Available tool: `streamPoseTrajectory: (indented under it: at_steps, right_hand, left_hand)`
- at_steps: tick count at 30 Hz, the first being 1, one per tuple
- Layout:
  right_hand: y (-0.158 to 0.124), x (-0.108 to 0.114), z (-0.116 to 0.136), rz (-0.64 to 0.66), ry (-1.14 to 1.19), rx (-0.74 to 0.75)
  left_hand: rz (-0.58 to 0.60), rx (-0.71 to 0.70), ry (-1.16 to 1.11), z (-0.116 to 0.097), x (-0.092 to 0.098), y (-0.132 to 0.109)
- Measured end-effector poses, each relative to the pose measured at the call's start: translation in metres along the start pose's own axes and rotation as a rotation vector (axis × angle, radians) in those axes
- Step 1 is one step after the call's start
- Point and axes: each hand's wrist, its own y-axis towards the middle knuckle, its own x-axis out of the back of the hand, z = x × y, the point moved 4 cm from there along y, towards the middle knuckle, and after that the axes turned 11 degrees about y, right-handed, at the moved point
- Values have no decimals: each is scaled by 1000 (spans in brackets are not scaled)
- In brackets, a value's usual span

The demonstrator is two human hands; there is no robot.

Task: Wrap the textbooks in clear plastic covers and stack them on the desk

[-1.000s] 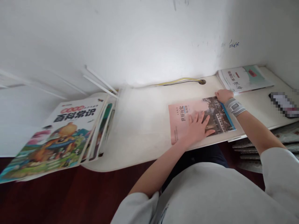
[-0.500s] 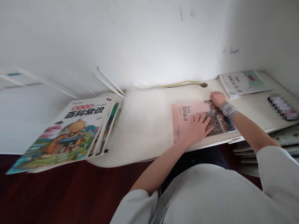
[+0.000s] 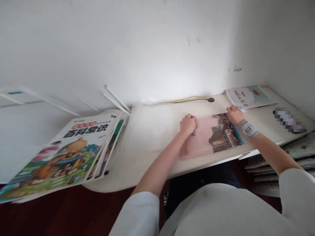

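Observation:
A thin softcover book (image 3: 218,136), a pink history atlas with a photo of a building on its cover, lies flat near the desk's front edge. My left hand (image 3: 188,124) is closed at its upper left corner, fingers curled and covering part of the title. At the upper right corner, my right hand (image 3: 235,114) has its fingers bent over the book's far edge; a grey band circles that wrist. The pink area looks hazy, and I cannot tell whether a clear film lies over it. Left of the book, a pale, translucent-looking sheet (image 3: 150,127) rests on the desk.
A stack of picture books (image 3: 81,141) overhangs the white desk's left end (image 3: 115,178). Another stack of books (image 3: 249,97) sits at the back right, near a blurred-out phone (image 3: 289,120). Yellow and black cables (image 3: 189,98) run along the wall into a hole.
My left hand has moved from lying spread on the cover to the book's upper left corner, and its fingers have closed. My right hand stays at the upper right corner. The view has tilted slightly.

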Motion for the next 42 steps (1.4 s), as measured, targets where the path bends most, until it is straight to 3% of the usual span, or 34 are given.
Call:
streamPoseTrajectory:
  at_steps: [1, 3, 6, 8, 10, 12, 15, 19, 25, 30, 38, 42]
  right_hand:
    - [-15, 8, 0, -4, 110, -9]
    - [-54, 16, -1, 139, 436, -59]
    - [-131, 11, -3, 583, 967, -270]
    - [-182, 1, -1, 774, 1183, -422]
    - [-218, -14, 4, 769, 1357, -566]
    - [-238, -28, 11, 626, 1522, -684]
    - [-245, -42, 27, 432, 1751, -782]
    - [-236, -48, 45, 297, 1848, -890]
    - [-233, -47, 52, 204, 1830, -967]
    - [-234, -47, 53, 140, 1792, -954]
    - [-237, -49, 56, 89, 1795, -943]
    - [-237, -52, 57, 56, 1826, -958]
  left_hand:
    - [-7, 11, -7, 1, -1, 0]
    - [-16, 29, -31, 3, -3, 1]
    - [3, 32, -85, 5, -3, 5]
    - [42, 6, -121, 4, -3, 8]
    - [79, -23, -148, 1, -2, 8]
    - [102, -38, -166, -4, 0, 7]
    - [138, -61, -184, -14, 2, 3]
    - [180, -136, -206, -30, 6, -7]
    - [126, -154, -286, -47, 17, -19]
    - [237, -102, -386, -46, 15, -8]
    - [343, -123, -320, -43, 11, 3]
    - [317, -102, -205, -46, 13, 4]
